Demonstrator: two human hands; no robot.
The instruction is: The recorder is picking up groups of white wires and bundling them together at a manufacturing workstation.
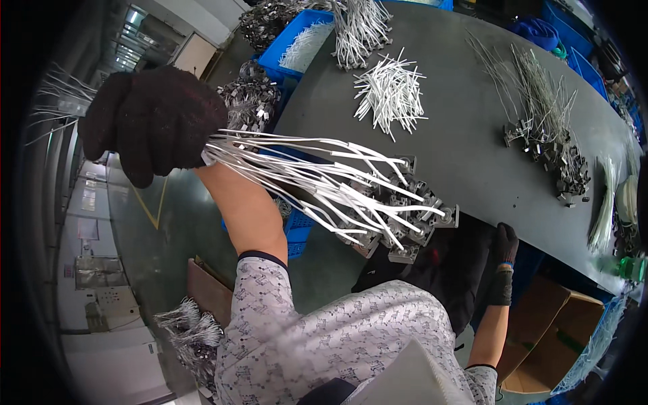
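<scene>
My left hand (158, 121), in a black glove, is raised at the left and closed around a bundle of wires (297, 177). The wires run right from the fist, with white sleeves near their ends. Grey metal bracket-like fittings (403, 253) cluster at those ends, hanging by the table's near edge. Thin loose wire ends (64, 98) stick out on the fist's other side. Low at the table edge is my right hand (506, 244), also in a dark glove. Its fingers are too small and dark to read, and I see nothing held there.
On the grey table (445, 88) lie a pile of short white tubes (391, 94), a white wire bundle (361, 30) and wires with dark metal ends (557, 148). Blue bins (270, 57) stand past its left edge. A cardboard box (553, 331) stands at the lower right.
</scene>
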